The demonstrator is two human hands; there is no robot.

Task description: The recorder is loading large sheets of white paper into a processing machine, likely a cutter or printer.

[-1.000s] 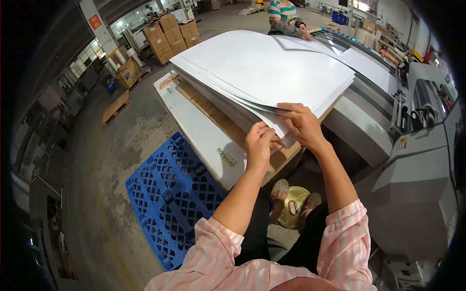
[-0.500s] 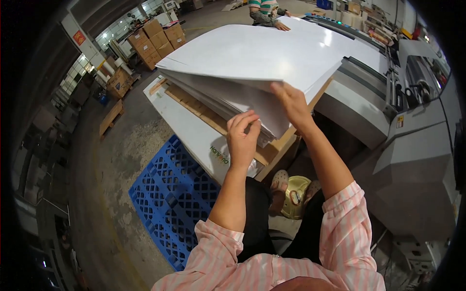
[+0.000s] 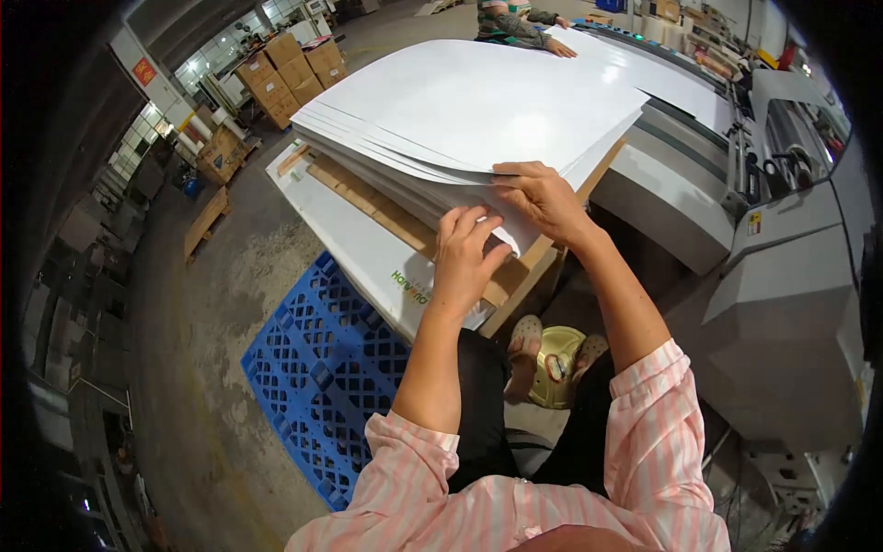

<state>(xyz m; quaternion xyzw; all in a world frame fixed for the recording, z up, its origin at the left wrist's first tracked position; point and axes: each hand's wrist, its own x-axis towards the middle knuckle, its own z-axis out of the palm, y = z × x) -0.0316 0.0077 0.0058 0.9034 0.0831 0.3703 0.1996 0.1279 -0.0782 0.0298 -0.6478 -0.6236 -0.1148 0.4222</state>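
Observation:
Large glossy white sheets (image 3: pixel 460 101) lie in a stack in front of me, their near corner lifted and fanned apart. My right hand (image 3: pixel 547 204) pinches that raised corner, fingers on top and thumb beneath. Below and to the left, my left hand (image 3: pixel 464 262) is at the near edge of the lower sheets (image 3: pixel 405 191), its fingers apart and slightly curved. Whether its fingertips touch the paper is hard to tell. Under the stack are wooden boards (image 3: pixel 368 207) on a white printed panel (image 3: pixel 322 225).
A grey machine (image 3: pixel 782 322) with rollers stands at the right. A blue plastic pallet (image 3: pixel 322 368) lies on the floor at left. A yellow stool (image 3: pixel 556 368) is by my feet. Across the stack, another person's hand (image 3: pixel 559 46) rests on the sheets. Cardboard boxes (image 3: pixel 290 74) stand far left.
The raised corner has come lower, and several sheet edges now show fanned out at left. My right hand moved slightly left and down; my left hand's fingers spread. The other person's hand shifted right.

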